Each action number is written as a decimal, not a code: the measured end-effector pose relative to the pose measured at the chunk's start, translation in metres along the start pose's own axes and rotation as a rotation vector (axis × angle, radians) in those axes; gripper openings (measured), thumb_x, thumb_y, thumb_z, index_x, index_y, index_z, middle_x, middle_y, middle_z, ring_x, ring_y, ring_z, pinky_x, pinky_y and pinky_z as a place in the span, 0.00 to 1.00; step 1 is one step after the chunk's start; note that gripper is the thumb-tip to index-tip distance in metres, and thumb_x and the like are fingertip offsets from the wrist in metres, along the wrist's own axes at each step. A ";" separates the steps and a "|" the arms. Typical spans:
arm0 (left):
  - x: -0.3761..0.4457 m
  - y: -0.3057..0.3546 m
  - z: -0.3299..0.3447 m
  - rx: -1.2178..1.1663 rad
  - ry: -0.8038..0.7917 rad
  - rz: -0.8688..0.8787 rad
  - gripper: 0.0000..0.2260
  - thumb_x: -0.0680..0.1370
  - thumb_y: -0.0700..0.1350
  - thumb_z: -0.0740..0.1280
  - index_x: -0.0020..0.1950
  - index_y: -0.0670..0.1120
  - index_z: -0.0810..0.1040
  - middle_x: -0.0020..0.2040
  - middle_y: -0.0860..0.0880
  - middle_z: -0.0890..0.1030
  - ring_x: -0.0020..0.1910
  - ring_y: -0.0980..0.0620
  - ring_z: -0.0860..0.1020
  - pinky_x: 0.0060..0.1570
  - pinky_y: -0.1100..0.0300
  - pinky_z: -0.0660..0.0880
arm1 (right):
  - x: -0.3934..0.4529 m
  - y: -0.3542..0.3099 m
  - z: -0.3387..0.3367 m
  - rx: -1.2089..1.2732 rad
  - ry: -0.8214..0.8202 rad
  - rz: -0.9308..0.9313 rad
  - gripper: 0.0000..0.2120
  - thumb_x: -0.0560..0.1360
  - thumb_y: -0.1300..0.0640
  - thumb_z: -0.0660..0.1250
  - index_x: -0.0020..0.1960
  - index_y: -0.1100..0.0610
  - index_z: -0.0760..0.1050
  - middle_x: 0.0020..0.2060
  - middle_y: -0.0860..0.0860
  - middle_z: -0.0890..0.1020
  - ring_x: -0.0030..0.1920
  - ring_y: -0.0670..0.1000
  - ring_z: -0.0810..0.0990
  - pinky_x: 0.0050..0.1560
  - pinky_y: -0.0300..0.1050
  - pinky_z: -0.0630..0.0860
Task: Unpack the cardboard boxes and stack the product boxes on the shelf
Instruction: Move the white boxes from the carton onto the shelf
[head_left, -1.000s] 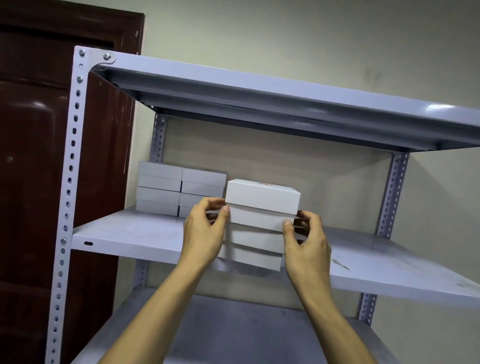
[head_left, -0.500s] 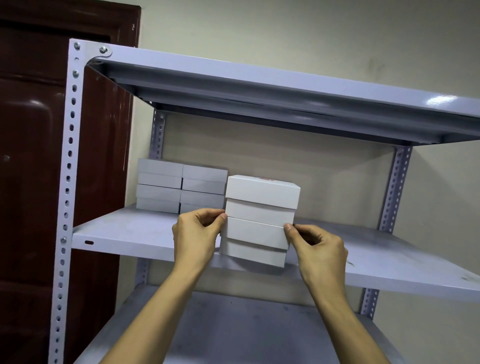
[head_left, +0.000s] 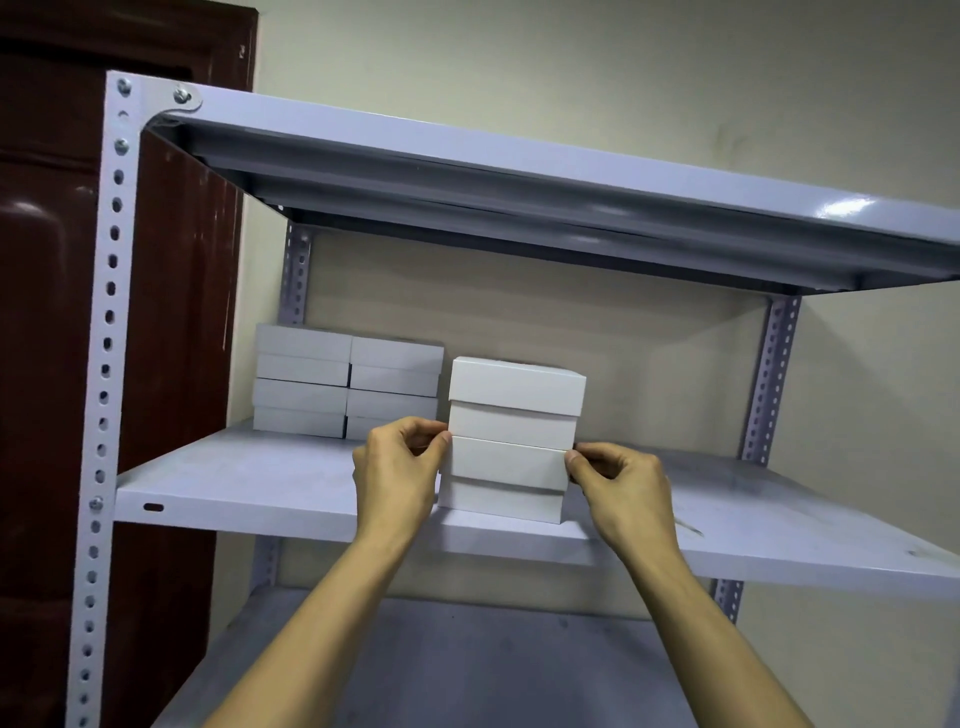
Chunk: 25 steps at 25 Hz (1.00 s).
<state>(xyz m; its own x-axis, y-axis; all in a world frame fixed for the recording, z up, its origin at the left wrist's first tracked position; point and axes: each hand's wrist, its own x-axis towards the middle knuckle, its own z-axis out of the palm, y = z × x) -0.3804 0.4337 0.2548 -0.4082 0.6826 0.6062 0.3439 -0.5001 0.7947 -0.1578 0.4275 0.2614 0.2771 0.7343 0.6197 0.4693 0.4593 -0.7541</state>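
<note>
Both forearms come in from the bottom edge, elbows cut off by the frame. Lowest shelf (head_left: 467, 670) sits nearest, its front edge out of view.

Left hand (head_left: 397, 475) & right hand (head_left: 621, 491) flank the held stack (head_left: 511, 441) of white product boxes, four layers high, at the front of the middle shelf (head_left: 249, 483). Whether the stack's underside sits flat on the shelf or hangs just above the lip is hard to say: its bottom edge meets the shelf front. Stack's far side and top print are hidden from here.

Vs 0.5 s ago: hands have slid down to about the third layer, stack is a bit further onto the shelf; 1 s ago it was off the shelf front and higher, w/ hands near the top box.

Fingers: left thumb (head_left: 441, 441) presses the stack's left face, other left fingers curled behind it, tips hidden. Right thumb (head_left: 574, 460) presses the stack's right face, right fingers curled in behind, partly hidden too. Both pinch the stack from opposite sides.

Farther back-left on the same shelf, two more stacks of white boxes (head_left: 348, 387) stand side by side, touching each other, near the held stack; lower right corner of them is covered by the left hand. Top shelf (head_left: 519, 171) overhangs, right end cut off. Dark brown door (head_left: 47, 312) far left, behind the perforated post (head_left: 106, 364).
</note>
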 end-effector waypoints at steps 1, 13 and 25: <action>0.003 -0.002 0.002 0.009 -0.003 0.004 0.02 0.76 0.46 0.74 0.45 0.50 0.86 0.38 0.58 0.85 0.41 0.59 0.84 0.50 0.55 0.81 | 0.003 -0.001 0.003 -0.016 0.001 0.005 0.01 0.75 0.53 0.74 0.46 0.48 0.85 0.39 0.40 0.86 0.43 0.40 0.84 0.53 0.46 0.82; 0.033 -0.009 0.010 0.310 -0.127 0.138 0.05 0.76 0.40 0.68 0.43 0.51 0.79 0.39 0.56 0.82 0.41 0.53 0.81 0.43 0.57 0.76 | 0.038 0.007 0.036 -0.123 0.020 0.073 0.09 0.76 0.55 0.73 0.38 0.54 0.83 0.28 0.46 0.84 0.28 0.40 0.81 0.23 0.27 0.69; 0.056 -0.020 0.028 0.629 -0.581 0.163 0.14 0.83 0.47 0.60 0.68 0.52 0.75 0.64 0.51 0.79 0.62 0.50 0.77 0.59 0.58 0.72 | 0.084 0.022 0.058 -0.062 -0.249 0.190 0.10 0.75 0.60 0.66 0.39 0.59 0.84 0.32 0.49 0.86 0.35 0.47 0.83 0.31 0.37 0.75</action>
<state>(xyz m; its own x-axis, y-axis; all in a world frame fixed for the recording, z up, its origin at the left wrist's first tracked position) -0.3864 0.4969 0.2723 0.1238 0.8778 0.4629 0.8338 -0.3449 0.4312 -0.1727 0.5282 0.2842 0.1547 0.9071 0.3915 0.4811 0.2769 -0.8318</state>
